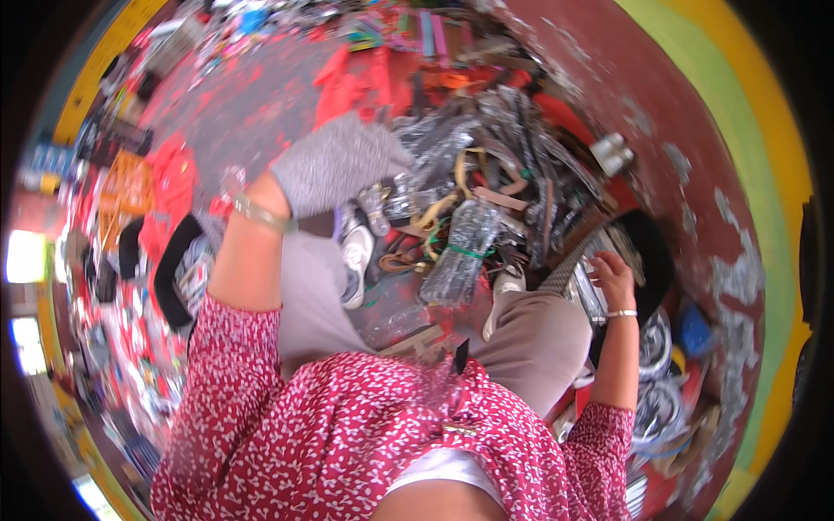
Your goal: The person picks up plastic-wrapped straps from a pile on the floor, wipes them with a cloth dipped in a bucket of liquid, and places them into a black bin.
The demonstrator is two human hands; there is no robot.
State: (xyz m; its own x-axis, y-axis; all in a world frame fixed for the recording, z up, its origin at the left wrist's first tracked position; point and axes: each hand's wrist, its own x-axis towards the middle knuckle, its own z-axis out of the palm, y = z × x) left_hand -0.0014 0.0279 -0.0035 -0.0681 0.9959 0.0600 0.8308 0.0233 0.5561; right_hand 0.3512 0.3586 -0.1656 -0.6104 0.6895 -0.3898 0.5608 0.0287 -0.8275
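Left of grey cloth (340,163) stands an orange crate (130,181), contents blurred.

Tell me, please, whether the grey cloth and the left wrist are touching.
Touching: the head view shows the grey cloth meeting the left wrist without gaps.

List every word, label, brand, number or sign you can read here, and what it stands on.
None can be read.
The gray fabric and the green-tied clear plastic bundle show no legible text.
Any print in the clutter on the left is too blurred.
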